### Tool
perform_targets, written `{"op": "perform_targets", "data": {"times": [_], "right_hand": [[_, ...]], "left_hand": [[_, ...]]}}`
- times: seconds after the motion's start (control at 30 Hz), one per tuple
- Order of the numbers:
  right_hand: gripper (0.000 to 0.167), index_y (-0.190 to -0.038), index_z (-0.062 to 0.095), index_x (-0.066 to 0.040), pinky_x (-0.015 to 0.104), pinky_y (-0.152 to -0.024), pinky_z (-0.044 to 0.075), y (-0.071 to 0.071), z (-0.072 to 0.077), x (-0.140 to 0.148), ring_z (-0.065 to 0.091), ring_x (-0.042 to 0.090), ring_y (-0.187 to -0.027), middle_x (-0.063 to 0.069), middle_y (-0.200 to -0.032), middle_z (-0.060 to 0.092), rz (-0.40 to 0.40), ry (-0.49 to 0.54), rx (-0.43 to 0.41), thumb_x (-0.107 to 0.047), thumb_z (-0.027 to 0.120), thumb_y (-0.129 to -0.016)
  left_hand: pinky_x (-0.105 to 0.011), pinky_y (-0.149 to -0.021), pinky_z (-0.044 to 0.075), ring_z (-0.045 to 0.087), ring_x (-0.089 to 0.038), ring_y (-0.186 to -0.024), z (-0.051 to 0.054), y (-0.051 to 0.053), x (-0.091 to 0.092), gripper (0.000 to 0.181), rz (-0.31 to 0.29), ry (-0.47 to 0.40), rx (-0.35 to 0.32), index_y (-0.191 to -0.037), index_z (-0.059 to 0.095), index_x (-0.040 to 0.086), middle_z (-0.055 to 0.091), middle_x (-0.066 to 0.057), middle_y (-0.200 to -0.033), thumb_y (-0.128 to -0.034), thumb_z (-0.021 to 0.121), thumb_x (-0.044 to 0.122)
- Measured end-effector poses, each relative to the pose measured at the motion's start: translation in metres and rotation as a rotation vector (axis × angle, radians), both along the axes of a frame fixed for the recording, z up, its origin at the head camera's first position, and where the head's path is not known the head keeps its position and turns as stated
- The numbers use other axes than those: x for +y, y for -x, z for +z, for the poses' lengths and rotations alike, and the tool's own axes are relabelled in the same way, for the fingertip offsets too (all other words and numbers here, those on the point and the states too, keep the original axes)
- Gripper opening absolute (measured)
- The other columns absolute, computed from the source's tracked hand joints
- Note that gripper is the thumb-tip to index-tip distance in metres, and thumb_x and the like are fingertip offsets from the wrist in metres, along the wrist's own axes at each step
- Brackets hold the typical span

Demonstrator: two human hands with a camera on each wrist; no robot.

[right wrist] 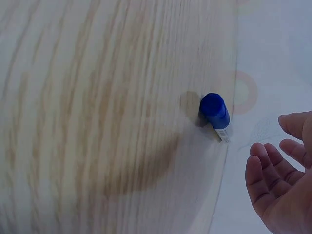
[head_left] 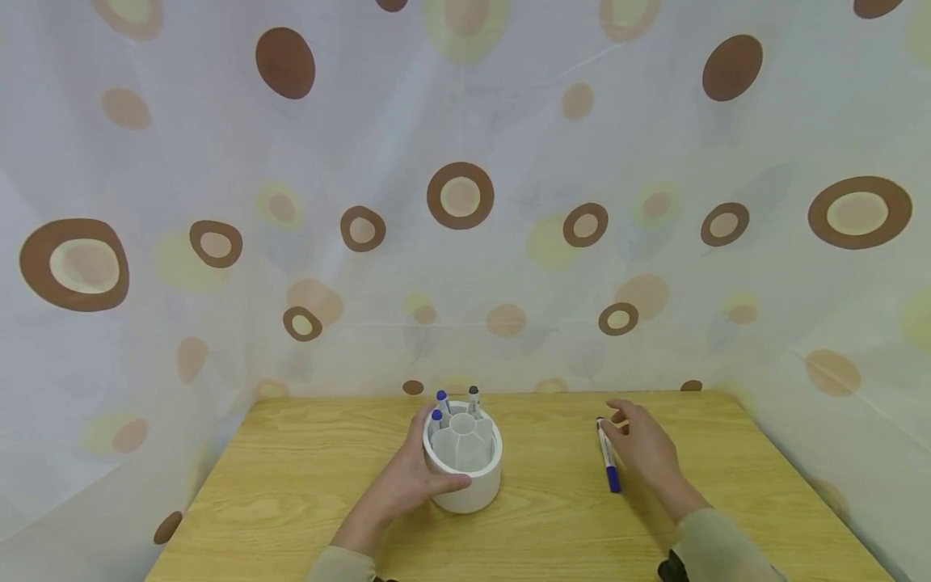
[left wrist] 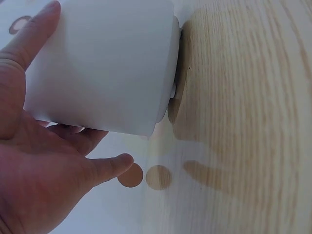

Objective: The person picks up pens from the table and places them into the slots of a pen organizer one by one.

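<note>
A white round pen holder (head_left: 468,495) with several compartments stands on the table, slightly left of the right hand's side. My left hand (head_left: 409,478) grips it from the left, thumb across the front and fingers around the far side; the left wrist view shows the holder's smooth wall (left wrist: 107,63) close up. Inside stand two blue-tipped markers (head_left: 441,402) and a dark-tipped marker (head_left: 474,402). To the right, a white marker with a blue cap (head_left: 609,457) lies on the wood. Over its far end is my right hand (head_left: 647,444), fingers loosely bent, holding nothing.
The wooden table (head_left: 313,453) ends at a back edge against a pale curtain (head_left: 509,267) with brown and yellow circles, which also hangs along both sides. A dark band (head_left: 672,567) shows at the right wrist.
</note>
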State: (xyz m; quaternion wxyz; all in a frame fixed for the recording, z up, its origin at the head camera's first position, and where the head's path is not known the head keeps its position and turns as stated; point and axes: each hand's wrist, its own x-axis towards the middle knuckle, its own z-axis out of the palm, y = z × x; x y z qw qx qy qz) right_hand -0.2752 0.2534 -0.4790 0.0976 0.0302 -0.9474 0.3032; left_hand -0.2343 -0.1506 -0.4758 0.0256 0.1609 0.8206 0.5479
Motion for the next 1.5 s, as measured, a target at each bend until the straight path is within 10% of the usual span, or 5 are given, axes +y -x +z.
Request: {"op": "perform_targets", "data": {"times": [1.5], "right_hand": [[0.048, -0.148, 0.058, 0.007, 0.052, -0.078, 0.059, 0.028, -0.018, 0.003, 0.071, 0.032, -0.091, 0.027, -0.118, 0.072, -0.004, -0.022, -0.228, -0.023, 0.063, -0.111]], "left_hand": [[-0.072, -0.127, 0.025, 0.047, -0.049, -0.15, -0.003, 0.004, -0.003, 0.136, -0.004, 0.0, -0.048, -0.175, 0.007, 0.013, 0.042, -0.025, -0.168, -0.0805, 0.103, 0.03]]}}
